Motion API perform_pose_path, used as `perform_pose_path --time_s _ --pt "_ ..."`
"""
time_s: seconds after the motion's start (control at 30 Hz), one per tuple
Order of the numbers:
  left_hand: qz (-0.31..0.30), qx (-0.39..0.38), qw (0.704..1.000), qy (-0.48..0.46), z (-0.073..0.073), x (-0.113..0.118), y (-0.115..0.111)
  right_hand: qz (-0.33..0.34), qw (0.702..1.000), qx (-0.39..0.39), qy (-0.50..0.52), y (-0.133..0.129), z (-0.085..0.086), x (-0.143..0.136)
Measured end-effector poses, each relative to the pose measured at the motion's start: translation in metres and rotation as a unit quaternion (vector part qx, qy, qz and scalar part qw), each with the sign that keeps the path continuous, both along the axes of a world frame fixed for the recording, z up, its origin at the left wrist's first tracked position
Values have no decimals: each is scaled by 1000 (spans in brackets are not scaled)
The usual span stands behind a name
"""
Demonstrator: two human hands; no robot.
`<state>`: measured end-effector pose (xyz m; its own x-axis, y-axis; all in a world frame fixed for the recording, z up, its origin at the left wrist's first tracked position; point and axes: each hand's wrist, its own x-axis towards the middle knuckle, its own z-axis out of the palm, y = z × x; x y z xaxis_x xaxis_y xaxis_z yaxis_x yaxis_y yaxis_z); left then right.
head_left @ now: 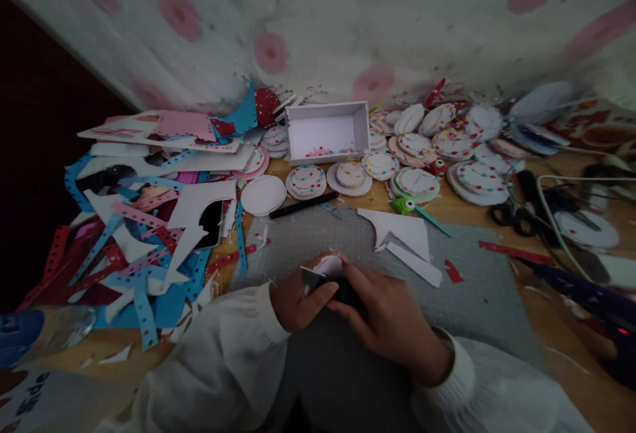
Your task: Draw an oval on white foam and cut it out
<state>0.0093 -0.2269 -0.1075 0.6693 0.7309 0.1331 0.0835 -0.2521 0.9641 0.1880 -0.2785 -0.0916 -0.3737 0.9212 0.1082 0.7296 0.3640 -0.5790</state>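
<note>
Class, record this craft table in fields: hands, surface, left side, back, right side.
Hands: left hand and right hand grip a small dark object; white piece beside it
Surface: grey mat, white offcuts, red scrap
Left side: coloured paper scraps
Back: open white box, decorated round stacks beside it
Right side: dark tool with red light

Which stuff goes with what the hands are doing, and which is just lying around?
Seem in use: dark object, held by left hand and right hand; white piece, between them; grey mat, underneath.

Seem just lying around: black pen; scissors; plastic bottle; punched blue strip.
</note>
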Motion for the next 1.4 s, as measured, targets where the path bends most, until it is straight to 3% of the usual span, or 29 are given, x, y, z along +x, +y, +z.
perform_pose_path --time_s 0.43,0.67,0.97,1.4 --pt "6 16 1000 4 -1 2 -2 -33 999 24 -9 -1 -1 -2" --pt "63 6 998 27 -9 2 -5 -48 999 17 -12 0 0 -3" --pt "75 15 997 -1 -8 4 -4 -55 998 43 -9 -2 1 -4" --pt "105 -91 989 49 11 6 -7 -65 998 13 -14 0 0 -4"
